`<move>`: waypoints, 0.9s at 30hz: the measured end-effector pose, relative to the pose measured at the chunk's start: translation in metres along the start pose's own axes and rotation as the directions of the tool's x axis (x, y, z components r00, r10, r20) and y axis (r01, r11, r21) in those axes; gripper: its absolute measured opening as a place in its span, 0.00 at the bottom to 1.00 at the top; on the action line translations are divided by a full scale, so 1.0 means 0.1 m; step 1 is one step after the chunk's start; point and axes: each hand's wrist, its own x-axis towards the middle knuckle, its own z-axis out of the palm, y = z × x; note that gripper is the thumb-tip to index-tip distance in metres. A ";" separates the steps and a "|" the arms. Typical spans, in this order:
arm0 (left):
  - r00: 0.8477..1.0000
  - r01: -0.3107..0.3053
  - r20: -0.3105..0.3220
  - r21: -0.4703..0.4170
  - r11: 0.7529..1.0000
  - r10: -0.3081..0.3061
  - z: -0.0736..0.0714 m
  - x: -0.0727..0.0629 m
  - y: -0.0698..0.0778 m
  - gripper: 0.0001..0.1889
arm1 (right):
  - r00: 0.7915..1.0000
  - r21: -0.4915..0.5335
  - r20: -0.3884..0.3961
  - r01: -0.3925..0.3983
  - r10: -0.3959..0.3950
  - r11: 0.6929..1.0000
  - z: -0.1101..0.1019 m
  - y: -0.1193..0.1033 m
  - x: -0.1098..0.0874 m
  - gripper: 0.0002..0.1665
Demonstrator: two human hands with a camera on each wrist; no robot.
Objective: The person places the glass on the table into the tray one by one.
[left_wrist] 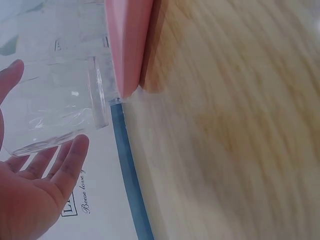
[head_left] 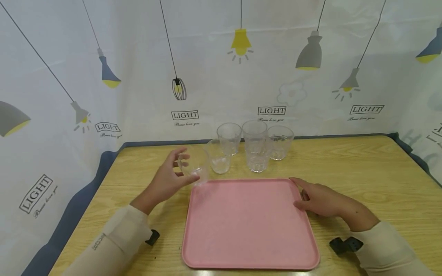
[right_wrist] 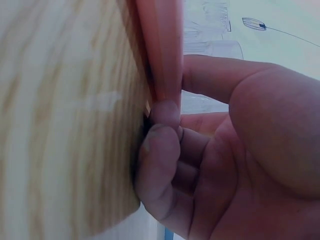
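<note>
My left hand (head_left: 169, 174) holds a clear tumbler (head_left: 197, 168) near the tray's far left corner, thumb on the near side and fingers round the far side. In the left wrist view this tumbler (left_wrist: 57, 107) lies between thumb and fingers; whether its base touches anything I cannot tell. A pink rectangular tray (head_left: 248, 226) lies flat on the table, bare on top. At its far right corner my right hand (head_left: 321, 197) grips the tray's side, the thumb over the rim. The right wrist view shows curled fingers (right_wrist: 160, 160) against the tray's edge (right_wrist: 162, 50).
Several more clear tumblers stand behind the tray, one (head_left: 220, 159) right beside the held one and another (head_left: 279, 143) farthest right. The wooden table (head_left: 373, 168) ends at a white printed curtain (head_left: 221, 57) at the back and sides.
</note>
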 end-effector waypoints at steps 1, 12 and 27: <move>1.000 0.001 0.005 -0.004 1.000 -0.001 0.00 -0.01 0.01 0.51 | 1.000 0.005 0.001 -0.002 0.002 1.000 0.00 0.00 0.00 0.47; 0.997 -0.014 0.069 -0.014 1.000 0.015 0.07 -0.09 0.08 0.51 | 1.000 0.013 -0.008 0.011 -0.010 1.000 0.00 -0.03 -0.01 0.47; 0.988 -0.042 0.145 -0.040 0.998 0.048 0.16 -0.14 0.03 0.49 | 1.000 0.012 -0.010 0.005 -0.005 1.000 0.00 -0.02 -0.01 0.47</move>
